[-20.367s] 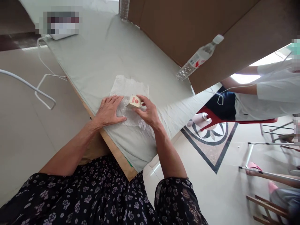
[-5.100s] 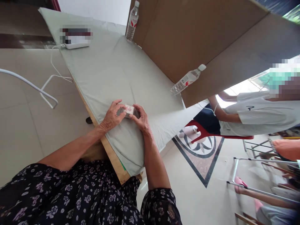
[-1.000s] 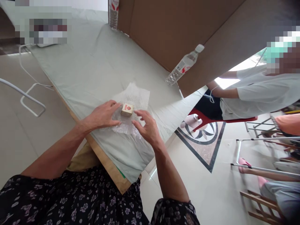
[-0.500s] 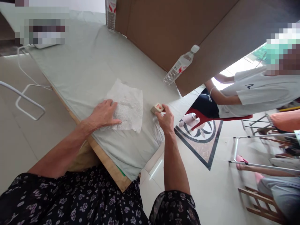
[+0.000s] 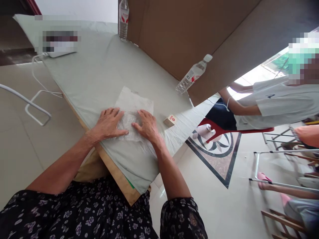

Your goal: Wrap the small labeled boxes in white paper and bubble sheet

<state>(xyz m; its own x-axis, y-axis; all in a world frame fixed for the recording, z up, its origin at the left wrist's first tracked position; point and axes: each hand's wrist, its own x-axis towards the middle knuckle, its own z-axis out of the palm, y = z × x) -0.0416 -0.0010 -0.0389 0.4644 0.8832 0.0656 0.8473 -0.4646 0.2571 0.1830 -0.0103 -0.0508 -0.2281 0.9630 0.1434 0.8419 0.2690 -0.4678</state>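
Observation:
A sheet of bubble wrap (image 5: 130, 122) lies spread on the cloth-covered table (image 5: 92, 69). My left hand (image 5: 108, 123) rests on the sheet's left side with its fingers apart. On the right side, my right hand (image 5: 147, 126) lies over the wrap, thumb and fingers spread, holding nothing. A small cream-coloured box (image 5: 169, 120) with a red print stands on the cloth just right of my right hand, apart from it.
A tilted water bottle (image 5: 193, 75) leans by a large cardboard panel (image 5: 169, 39); another bottle (image 5: 123, 21) stands at its far end. A white device (image 5: 62, 53) with a cable sits far left. A person in a white shirt (image 5: 276, 103) sits at the right.
My right hand has let go of the small box and moved left onto the bubble wrap. The box stays on the table. My left hand remains on the wrap.

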